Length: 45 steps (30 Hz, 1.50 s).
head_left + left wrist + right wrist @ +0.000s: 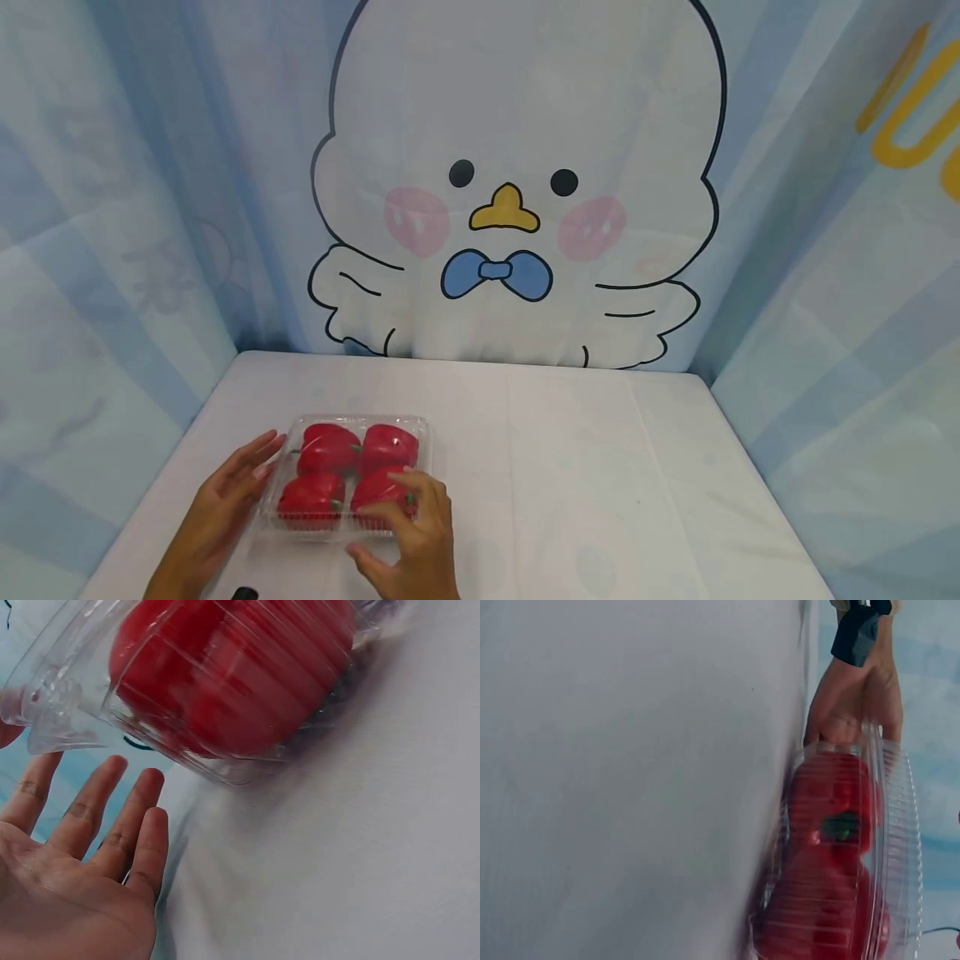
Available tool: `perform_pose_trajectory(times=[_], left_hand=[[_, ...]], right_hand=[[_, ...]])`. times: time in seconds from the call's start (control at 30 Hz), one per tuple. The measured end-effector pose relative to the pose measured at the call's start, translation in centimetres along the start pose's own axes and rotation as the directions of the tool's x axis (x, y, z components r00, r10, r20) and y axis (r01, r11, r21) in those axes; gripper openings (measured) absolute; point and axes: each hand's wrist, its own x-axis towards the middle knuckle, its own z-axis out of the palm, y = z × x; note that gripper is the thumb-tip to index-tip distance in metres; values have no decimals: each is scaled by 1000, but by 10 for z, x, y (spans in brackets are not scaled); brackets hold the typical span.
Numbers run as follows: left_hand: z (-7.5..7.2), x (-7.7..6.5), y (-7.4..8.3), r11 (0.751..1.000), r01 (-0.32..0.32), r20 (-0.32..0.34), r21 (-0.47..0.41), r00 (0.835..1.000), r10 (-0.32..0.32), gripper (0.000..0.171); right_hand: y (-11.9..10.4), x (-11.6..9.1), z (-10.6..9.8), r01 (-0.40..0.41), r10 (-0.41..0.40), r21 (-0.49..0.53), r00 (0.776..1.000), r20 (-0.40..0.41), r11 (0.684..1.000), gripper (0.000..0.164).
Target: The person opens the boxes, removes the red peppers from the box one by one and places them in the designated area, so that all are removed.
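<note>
A clear plastic clamshell box sits on the left part of the table, its lid down over several red bell peppers with green stems. My left hand is at the box's left side, fingers extended. In the left wrist view, that hand's fingers spread below the box edge, and the thumb meets the rim. Over the near right corner hovers my right hand, fingers bent and thumb apart, with nothing gripped. The right wrist view has the box's ridged wall and the left hand behind it.
A white cloth covers the table, which stretches well to the right of the box. Blue and white curtains enclose the sides and back, with a cartoon chick printed behind. A small black object shows at the bottom edge.
</note>
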Motion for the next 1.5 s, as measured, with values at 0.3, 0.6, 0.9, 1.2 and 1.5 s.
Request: perform_pose_trajectory(times=[0.3,0.6,0.9,1.2,1.5], left_hand=[[-5,-2,-12,994,-45,47,-100,998,50,61],[-6,-3,-17,994,-11,40,-105,999,15,63],[-3,-2,-17,997,3,7,-82,1000,-2,66],[-3,-3,-17,992,-24,16,-123,1000,26,58],[0,-3,-16,995,4,-5,-105,1000,-5,69]], right_hand=[[-11,-5,9,-135,141,-61,982,122,989,31],[-10,-6,19,-86,102,-124,987,126,989,29],[-8,-2,22,-51,70,-145,989,132,988,25],[-6,0,21,7,26,-182,984,175,983,19],[-6,1,22,78,-37,-242,985,170,967,19]])
